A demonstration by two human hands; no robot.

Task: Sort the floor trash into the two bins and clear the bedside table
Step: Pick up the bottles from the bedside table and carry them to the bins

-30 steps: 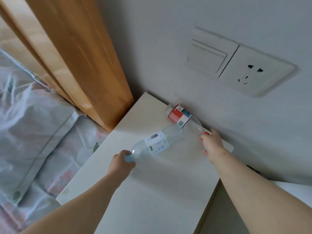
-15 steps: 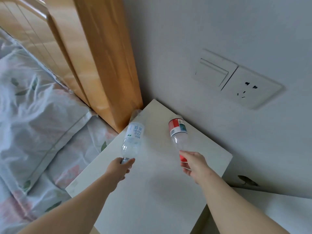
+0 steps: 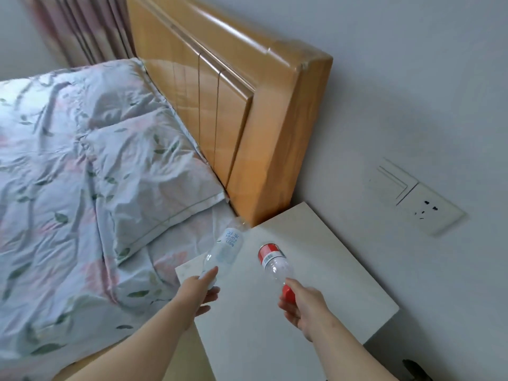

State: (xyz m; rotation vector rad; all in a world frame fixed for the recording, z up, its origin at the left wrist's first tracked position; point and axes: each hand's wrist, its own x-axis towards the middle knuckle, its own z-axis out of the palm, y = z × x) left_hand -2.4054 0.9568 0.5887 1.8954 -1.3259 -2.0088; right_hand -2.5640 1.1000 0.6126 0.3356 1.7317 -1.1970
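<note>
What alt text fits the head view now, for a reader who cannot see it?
Each hand holds a clear bottle by its near end above a bedside table: the left hand a blue-printed bottle, the right hand a red-labelled bottle, red-capped. A bed with floral bedding lies left, a wooden headboard and wall socket beyond.

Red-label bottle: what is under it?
Only the white bedside table top shows below the red-label bottle, held by the right hand at its red cap. The patch directly beneath is covered.

light: soft daylight, perhaps from left | glare: headboard [image 3: 192,86] | blur: slight motion | edges: wide-angle bend
</note>
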